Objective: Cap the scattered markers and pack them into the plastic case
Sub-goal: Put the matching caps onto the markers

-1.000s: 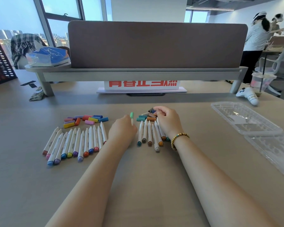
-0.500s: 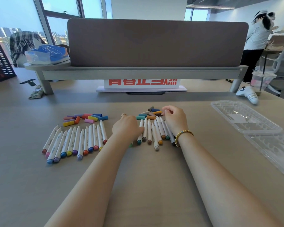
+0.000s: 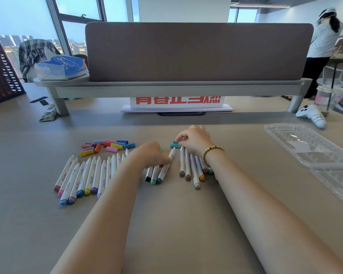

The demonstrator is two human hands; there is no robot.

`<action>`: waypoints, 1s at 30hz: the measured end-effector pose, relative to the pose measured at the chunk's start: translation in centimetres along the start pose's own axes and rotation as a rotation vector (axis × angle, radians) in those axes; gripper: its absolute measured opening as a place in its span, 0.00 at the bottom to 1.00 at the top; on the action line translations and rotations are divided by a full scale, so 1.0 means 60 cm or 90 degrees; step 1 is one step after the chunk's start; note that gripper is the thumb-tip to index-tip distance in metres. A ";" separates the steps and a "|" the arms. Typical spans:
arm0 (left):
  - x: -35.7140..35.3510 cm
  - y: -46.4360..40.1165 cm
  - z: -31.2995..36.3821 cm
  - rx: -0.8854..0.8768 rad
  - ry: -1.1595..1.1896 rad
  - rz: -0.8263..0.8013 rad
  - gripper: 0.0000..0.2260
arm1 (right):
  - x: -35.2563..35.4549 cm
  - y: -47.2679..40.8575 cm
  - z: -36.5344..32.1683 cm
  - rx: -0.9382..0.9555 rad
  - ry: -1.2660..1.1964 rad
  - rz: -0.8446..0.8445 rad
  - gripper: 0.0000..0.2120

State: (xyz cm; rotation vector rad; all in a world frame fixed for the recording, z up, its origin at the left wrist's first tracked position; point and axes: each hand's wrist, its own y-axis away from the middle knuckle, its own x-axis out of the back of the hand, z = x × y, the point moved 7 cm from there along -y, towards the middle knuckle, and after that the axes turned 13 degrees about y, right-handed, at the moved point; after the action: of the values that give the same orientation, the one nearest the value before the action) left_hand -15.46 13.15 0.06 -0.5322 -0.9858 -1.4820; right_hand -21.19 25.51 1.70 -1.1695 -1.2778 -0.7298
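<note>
**Markers split off into a small group, capping barely begun**

Change vs a moment ago: left hand (image 3: 152,155) no longer holds a green marker up in the air; it's down on the table (image 3: 48,234) at frame centre, fingers curled over the upper ends of three markers (image 3: 156,174) (dark, green, teal ends). Those now lie just left of the right-hand row (image 3: 194,169), w/ a gap between. A bit of green shows at the knuckles; can't tell if it's a cap or a tip.

Right hand (image 3: 194,141) has shifted up-frame, fingertips pinching at the teal caps (image 3: 174,144) just above the row. Whether a cap is actually lifted: can't tell.

Judgement: looks like pairing the teal/green markers w/ matching caps, so still early. Left row (image 3: 83,175), centre-left, lies uncapped, tips pointing up-frame; its loose coloured caps (image 3: 107,146) sit piled just above it, untouched.

Containers: plastic case (image 3: 305,143) at right edge of frame, lying open, clear, well apart from both hands. No markers in it; only a pale paper-like slip visible through the nearer-top half. Lower half runs out of frame; contents there look nil, but partly cut off.
</note>
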 end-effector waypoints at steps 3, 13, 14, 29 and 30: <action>0.005 0.000 -0.009 0.008 0.018 -0.014 0.13 | -0.006 -0.012 -0.014 0.044 0.064 -0.033 0.10; 0.005 0.006 -0.005 0.000 0.068 0.000 0.12 | 0.006 -0.023 -0.014 0.040 -0.016 -0.021 0.07; 0.005 0.008 -0.006 0.002 0.071 0.004 0.12 | 0.013 -0.018 0.000 0.001 -0.114 -0.008 0.06; 0.002 0.015 -0.005 0.018 0.108 0.070 0.17 | -0.002 -0.035 -0.004 0.005 -0.023 0.014 0.10; 0.001 0.016 -0.005 0.017 0.105 0.066 0.17 | -0.004 -0.040 -0.008 0.015 0.024 0.008 0.10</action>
State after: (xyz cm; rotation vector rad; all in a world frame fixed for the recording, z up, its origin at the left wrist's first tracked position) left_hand -14.52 12.94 0.23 -0.4283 -0.8350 -1.3951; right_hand -23.32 24.27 2.11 -1.1382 -1.2432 -0.7226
